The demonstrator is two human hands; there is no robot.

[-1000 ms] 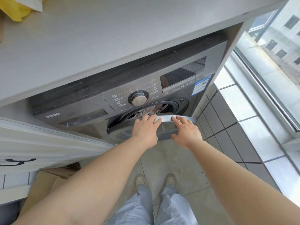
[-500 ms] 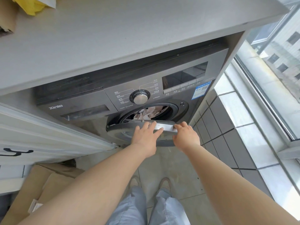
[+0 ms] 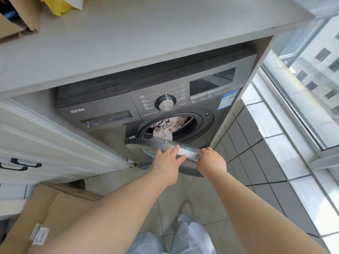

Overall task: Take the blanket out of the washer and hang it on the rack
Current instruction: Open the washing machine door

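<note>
Counter: pale grey stone-look countertop [image 3: 146, 39] across the far top, overhanging the machine; brown cardboard box [image 3: 16, 21] and crumpled yellow bag [image 3: 58, 6] at its far-left end.
Washer: dark grey front-loading washer [image 3: 102, 99] built in under the counter, round silver dial [image 3: 166, 104] mid-panel, blue label [image 3: 228, 99] to the right of it.
Surroundings: white cabinet door [image 3: 55, 143] to the left, grey tiled wall [image 3: 256, 153] and window [image 3: 302, 88] to the right, flattened brown cardboard [image 3: 51, 208] on the near-left floor.
Door: round grey washer door with silver trim [image 3: 146, 145], hinged left, part open; free edge is on the right, toward the person.
Blanket: pale beige-and-white bunched blanket [image 3: 165, 129] in the drum, visible through the gap above the door. Not yet touched.
Rack: not in view.
Left hand: left hand [image 3: 167, 159] flat on the door's top rim, fingers spread and extended, not closed on anything; resting or steadying.
Right hand: right hand [image 3: 211, 159] curled over the door's free right edge, fingers wrapped round the rim; clamped on the door.
Step, my read: opening the door; extraction not started, task early.
How to do it well: pull from the free edge with the right hand, swing left to full open so the opening is unobstructed. Let the left hand ride, don't press down on the hinge. Then reach in with both hands, gather the bulk rather than one corner; wet fabric will likely be heavy and drag on the seal.
Risk: door left half open will snag the blanket on exit.
</note>
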